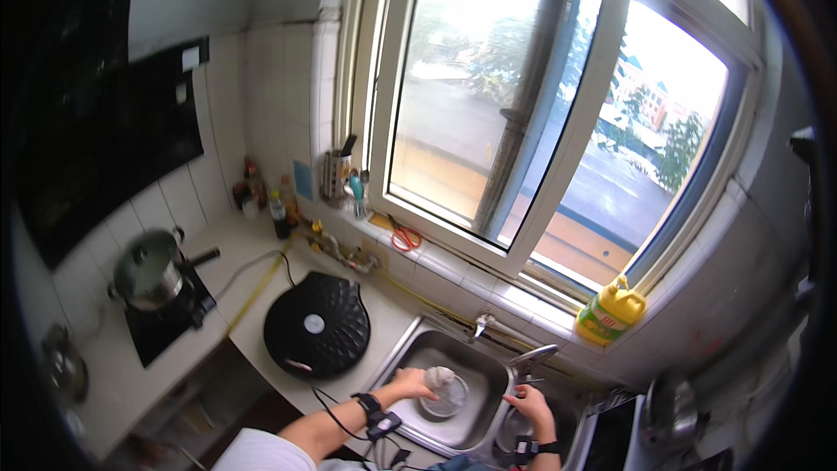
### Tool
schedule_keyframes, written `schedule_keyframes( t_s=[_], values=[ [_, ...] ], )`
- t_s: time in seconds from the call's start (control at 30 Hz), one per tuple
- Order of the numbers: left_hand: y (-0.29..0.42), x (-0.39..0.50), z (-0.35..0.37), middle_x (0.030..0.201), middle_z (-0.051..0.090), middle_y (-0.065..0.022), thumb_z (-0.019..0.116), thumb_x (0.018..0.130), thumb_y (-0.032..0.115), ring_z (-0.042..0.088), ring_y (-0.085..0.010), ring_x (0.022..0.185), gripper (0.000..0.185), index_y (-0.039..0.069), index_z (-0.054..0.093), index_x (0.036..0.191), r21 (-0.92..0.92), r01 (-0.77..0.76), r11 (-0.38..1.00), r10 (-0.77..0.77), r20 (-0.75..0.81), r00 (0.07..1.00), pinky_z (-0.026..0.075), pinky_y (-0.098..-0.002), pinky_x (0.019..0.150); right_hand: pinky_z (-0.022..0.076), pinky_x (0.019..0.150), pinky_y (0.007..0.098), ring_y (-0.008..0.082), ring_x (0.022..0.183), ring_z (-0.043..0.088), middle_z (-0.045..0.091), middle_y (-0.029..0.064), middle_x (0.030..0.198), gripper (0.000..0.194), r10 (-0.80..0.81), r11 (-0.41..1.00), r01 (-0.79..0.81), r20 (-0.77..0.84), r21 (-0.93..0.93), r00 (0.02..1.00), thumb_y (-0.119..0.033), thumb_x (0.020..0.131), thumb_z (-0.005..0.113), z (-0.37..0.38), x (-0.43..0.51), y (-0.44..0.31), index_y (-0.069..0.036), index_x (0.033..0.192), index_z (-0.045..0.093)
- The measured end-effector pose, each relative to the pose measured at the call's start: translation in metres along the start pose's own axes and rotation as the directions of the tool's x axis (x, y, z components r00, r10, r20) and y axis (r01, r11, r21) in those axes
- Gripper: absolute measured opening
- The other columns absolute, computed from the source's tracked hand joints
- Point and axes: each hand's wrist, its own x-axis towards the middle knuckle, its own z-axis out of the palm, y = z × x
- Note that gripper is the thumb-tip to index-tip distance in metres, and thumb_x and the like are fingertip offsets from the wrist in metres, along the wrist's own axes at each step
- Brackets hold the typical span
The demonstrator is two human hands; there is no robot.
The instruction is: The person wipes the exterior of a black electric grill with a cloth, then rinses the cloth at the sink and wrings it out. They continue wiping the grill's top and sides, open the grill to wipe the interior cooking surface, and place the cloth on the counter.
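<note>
My left hand (413, 384) is over the left basin of a stainless steel sink (480, 366), gripping a greyish-white wadded thing (439, 377), perhaps a cloth. Directly beneath it a round bowl (451, 403) rests on the basin floor; its contents are blurred. Near the divider, my right hand (531, 403) hovers with thumb and fingers curved apart, and I see nothing between them. Below that hand, in the smaller right basin, is a round metal thing (513, 432), partly hidden by the wrist. Both wrists wear black straps with small devices.
A tap (482, 326) projects over the sink's back edge. Left of the sink sits a black electric griddle (317, 327), then a pot (150, 271) on a cooktop (163, 327). A yellow detergent jug (610, 314) and red-handled scissors (405, 237) are on the windowsill. Cables hang by my left forearm.
</note>
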Motion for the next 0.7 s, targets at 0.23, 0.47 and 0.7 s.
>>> schedule_keyframes(
  t_s=[0.23,0.47,0.7],
  values=[
    [0.041,-0.027,-0.037,0.107,0.073,-0.015,0.081,0.072,0.063,0.069,-0.0255,0.096,0.077,0.004,0.067,0.12,-0.28,-0.19,0.941,0.234,0.133,0.963,0.053,-0.0352,0.086,0.0581,0.077,0.0321,0.0201,0.093,0.071,0.073,0.0084,0.105,0.058,-0.077,0.852,-0.134,0.374,0.506,0.924,-0.053,0.095,0.065,0.058,-0.028,-0.081,-0.005,0.127,0.064],
    [0.059,-0.06,-0.063,0.099,0.072,-0.0175,0.074,0.082,0.062,0.072,-0.0246,0.084,0.076,-0.001,0.061,0.122,-0.186,-0.332,0.925,0.346,0.05,0.937,0.055,-0.0333,0.075,0.0609,0.065,0.0306,0.0172,0.084,0.071,0.07,0.0102,0.099,0.05,-0.185,0.667,-0.034,0.21,0.744,0.96,-0.032,0.092,0.075,0.089,-0.043,-0.133,0.0,0.125,0.056],
    [0.029,-0.064,-0.068,0.106,0.072,-0.0103,0.071,0.094,0.037,0.069,-0.0179,0.095,0.049,0.004,0.061,0.13,-0.435,-0.368,0.821,0.434,0.059,0.899,0.055,-0.0321,0.081,0.0536,0.086,0.0318,0.0168,0.102,0.065,0.066,0.0067,0.112,0.055,-0.095,0.598,-0.046,0.128,0.8,0.987,-0.031,0.089,0.079,0.088,-0.071,-0.161,-0.005,0.129,0.053]
  ],
)
